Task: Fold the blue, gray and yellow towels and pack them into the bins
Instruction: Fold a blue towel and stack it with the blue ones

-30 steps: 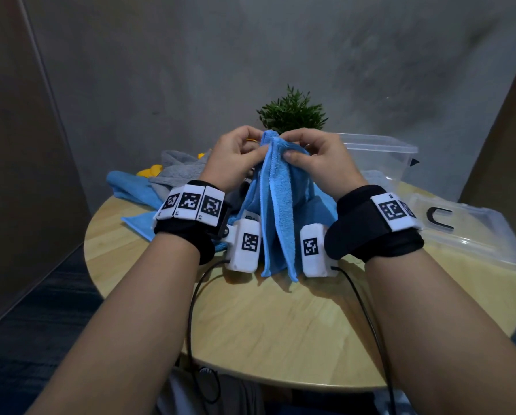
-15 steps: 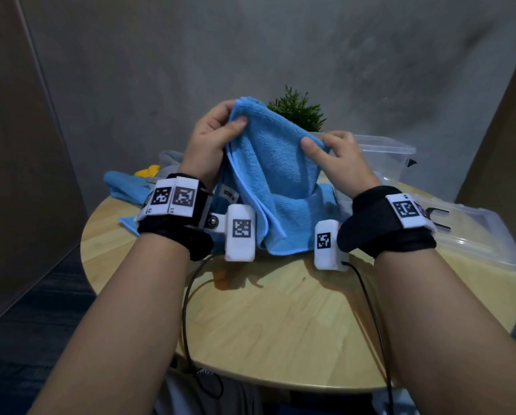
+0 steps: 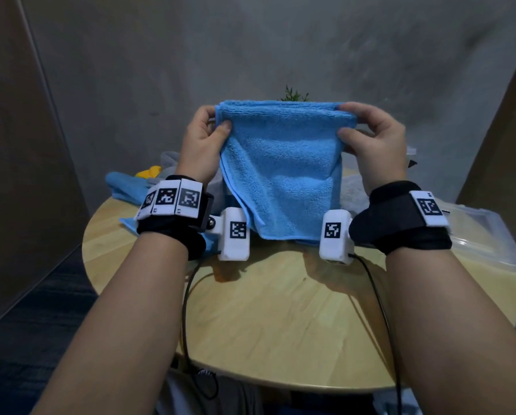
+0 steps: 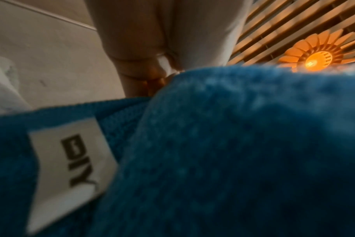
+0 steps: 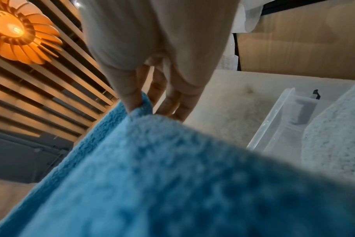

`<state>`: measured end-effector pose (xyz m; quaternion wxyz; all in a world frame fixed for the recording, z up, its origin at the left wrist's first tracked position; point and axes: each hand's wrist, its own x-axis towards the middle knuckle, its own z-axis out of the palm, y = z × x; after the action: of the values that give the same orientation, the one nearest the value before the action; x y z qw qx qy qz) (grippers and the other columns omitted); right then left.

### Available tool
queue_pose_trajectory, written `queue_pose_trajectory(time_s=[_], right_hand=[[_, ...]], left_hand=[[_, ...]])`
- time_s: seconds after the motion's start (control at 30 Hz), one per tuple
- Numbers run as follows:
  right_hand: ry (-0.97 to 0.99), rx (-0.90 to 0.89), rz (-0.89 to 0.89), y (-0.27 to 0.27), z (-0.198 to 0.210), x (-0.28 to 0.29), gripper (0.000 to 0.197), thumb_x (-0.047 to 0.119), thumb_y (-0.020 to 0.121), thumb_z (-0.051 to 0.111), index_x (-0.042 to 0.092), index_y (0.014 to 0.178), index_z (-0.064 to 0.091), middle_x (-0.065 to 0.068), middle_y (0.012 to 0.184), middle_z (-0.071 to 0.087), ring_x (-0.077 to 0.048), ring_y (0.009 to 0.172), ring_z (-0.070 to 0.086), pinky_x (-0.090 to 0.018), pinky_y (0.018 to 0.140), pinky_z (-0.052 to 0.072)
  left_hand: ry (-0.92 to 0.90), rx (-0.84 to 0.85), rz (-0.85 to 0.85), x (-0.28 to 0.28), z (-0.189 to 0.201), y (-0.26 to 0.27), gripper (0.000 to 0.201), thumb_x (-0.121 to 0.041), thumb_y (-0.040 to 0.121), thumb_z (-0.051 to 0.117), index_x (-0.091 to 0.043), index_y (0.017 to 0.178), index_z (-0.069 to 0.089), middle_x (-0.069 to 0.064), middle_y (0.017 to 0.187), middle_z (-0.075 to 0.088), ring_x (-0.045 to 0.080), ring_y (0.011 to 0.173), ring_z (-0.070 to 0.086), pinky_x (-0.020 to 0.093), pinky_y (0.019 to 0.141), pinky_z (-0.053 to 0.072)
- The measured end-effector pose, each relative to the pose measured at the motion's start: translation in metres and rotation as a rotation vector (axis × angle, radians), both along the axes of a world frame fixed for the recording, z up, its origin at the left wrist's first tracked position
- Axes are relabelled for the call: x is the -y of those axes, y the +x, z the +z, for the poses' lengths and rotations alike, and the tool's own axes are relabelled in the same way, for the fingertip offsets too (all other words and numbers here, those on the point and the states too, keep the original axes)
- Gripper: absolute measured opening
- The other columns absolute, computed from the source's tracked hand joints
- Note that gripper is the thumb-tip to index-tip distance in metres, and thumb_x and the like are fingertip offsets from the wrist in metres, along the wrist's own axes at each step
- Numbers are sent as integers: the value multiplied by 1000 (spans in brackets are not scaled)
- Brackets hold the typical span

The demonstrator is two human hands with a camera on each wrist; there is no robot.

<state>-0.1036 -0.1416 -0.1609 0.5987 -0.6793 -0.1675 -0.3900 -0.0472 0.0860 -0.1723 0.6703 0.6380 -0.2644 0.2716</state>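
- Head view: left hand [image 3: 204, 145] pinches the top left corner of the blue towel [image 3: 283, 172], thumb in front, fingers curled behind.
- Right hand [image 3: 373, 142] has the same grip on the top right corner, thumb pressing the front face.
- Towel hangs doubled between them, top edge level, lower hem just above the tabletop [image 3: 280, 319].
- Left wrist view: a white label [image 4: 71, 160] sits on the blue cloth, fingers [image 4: 144, 77] beyond it.
- Right wrist view: fingertips [image 5: 132, 99] tuck into the towel's edge; a clear bin [image 5: 280, 121] lies beside it.
- Behind the left wrist on the tabletop: another blue towel [image 3: 122, 187], a yellow towel [image 3: 149, 172], a gray towel [image 3: 170, 160].
- Clear lid [image 3: 490, 244] lies at the right edge.
- Small green plant [image 3: 294, 95] peeks over the towel.
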Motion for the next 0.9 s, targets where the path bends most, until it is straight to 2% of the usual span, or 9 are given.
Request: queue_pose_trajectory(time_s=[0.13, 0.23, 0.33, 0.47, 0.57, 0.63, 0.73, 0.83, 0.9], right_hand=[[72, 62, -33, 2, 1, 3, 32, 10, 80, 65, 29, 105, 60, -4, 95, 62, -13, 84, 61, -30, 79, 54], [35, 76, -24, 5, 2, 1, 33, 11, 81, 63, 27, 110, 57, -2, 92, 61, -14, 83, 60, -29, 78, 53], [-127, 65, -53, 6, 2, -10, 37, 7, 82, 63, 24, 114, 54, 1, 88, 54, -14, 74, 55, -28, 72, 51], [-266, 96, -163, 9, 1, -22, 37, 11, 79, 65, 25, 113, 58, 14, 80, 49, -2, 67, 47, -19, 71, 47], [-323, 137, -79, 9, -1, -31, 39, 11, 76, 67, 22, 113, 59, 11, 81, 52, -3, 68, 49, -18, 70, 46], [-321, 112, 53, 8, 0, -36, 40, 12, 75, 69, 26, 111, 58, 1, 84, 56, -10, 71, 52, -23, 71, 48], [-283, 9, 174, 8, -1, -35, 49, 19, 71, 76, 28, 114, 55, -4, 90, 58, -14, 75, 55, -27, 73, 52], [-436, -301, 166, 4, -4, -22, 66, 20, 71, 82, 27, 127, 48, 6, 97, 58, -6, 80, 60, -18, 73, 53], [-586, -478, 155, 5, -7, -9, 64, 17, 74, 80, 22, 130, 50, 9, 104, 63, -3, 90, 63, -25, 86, 54]], left_hand=[[14, -112, 40, 3, 0, 0, 31, 9, 84, 45, -22, 83, 47, -2, 79, 57, 10, 70, 53, 24, 61, 45], [166, -129, 140, 3, -1, -3, 30, 4, 75, 51, -18, 94, 46, -7, 86, 52, 13, 82, 50, 24, 71, 43], [283, -28, 177, 4, -2, -9, 52, -15, 62, 55, -17, 113, 44, -5, 113, 46, 10, 106, 43, 18, 85, 35], [440, 157, 249, 6, -1, -14, 70, -50, 67, 56, -17, 128, 46, -11, 123, 40, 12, 124, 36, 26, 102, 27], [606, 221, 233, 15, -3, -13, 80, -65, 70, 47, -19, 136, 43, -7, 132, 46, 13, 128, 40, 34, 109, 29], [629, 178, 94, 20, -6, -10, 73, -60, 75, 49, -18, 134, 47, 1, 130, 55, 15, 122, 50, 38, 106, 38], [515, 95, -11, 21, -6, -10, 42, -44, 83, 55, -11, 108, 63, 3, 98, 67, 12, 89, 61, 39, 82, 51], [335, 123, 22, 15, -4, -9, 10, -32, 88, 51, -25, 87, 57, -11, 78, 57, 0, 70, 53, 25, 67, 45], [238, 136, 41, 8, -1, -7, 9, -28, 92, 49, -30, 84, 53, -12, 78, 54, 1, 69, 51, 21, 66, 43]])
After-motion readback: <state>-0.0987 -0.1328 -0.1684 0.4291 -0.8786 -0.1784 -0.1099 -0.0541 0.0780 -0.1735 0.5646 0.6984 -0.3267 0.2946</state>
